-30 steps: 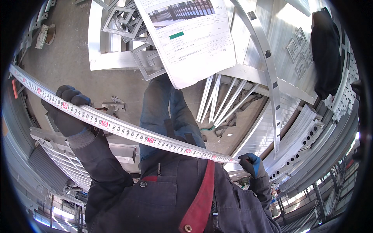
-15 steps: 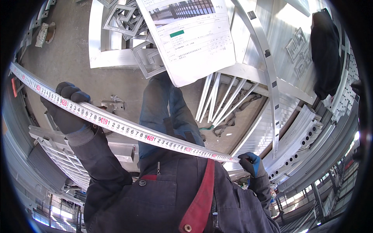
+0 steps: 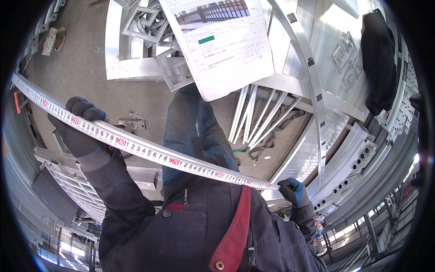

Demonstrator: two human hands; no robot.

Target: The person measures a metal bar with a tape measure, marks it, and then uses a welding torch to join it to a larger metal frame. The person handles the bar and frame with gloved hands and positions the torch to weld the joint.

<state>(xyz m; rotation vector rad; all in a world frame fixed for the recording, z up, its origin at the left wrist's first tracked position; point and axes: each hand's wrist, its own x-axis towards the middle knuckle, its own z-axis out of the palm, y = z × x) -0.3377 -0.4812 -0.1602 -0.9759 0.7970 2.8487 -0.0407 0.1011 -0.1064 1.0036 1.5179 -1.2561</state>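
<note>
A long white measuring tape (image 3: pixel 149 153) with black and red markings stretches across my body, from the far left down to the right. A silver strip runs along its upper edge; whether that is a metal bar behind it I cannot tell. My left hand (image 3: pixel 81 119), in a dark blue-and-black glove, has its fingers curled over the upper edge. At the right end my right hand (image 3: pixel 292 190), gloved too, is closed on the tape beside my waist. Beyond the tape a printed sheet of paper (image 3: pixel 229 63) rests on silver metal framework.
Square spiral metal pieces (image 3: pixel 145 22) are heaped at the far side. A curved flat bar (image 3: pixel 312 75) with dark patches spans the metal panels on the right. Thin white rods (image 3: pixel 247 113) lean ahead of my legs. A dark cloth (image 3: pixel 378 63) hangs at far right.
</note>
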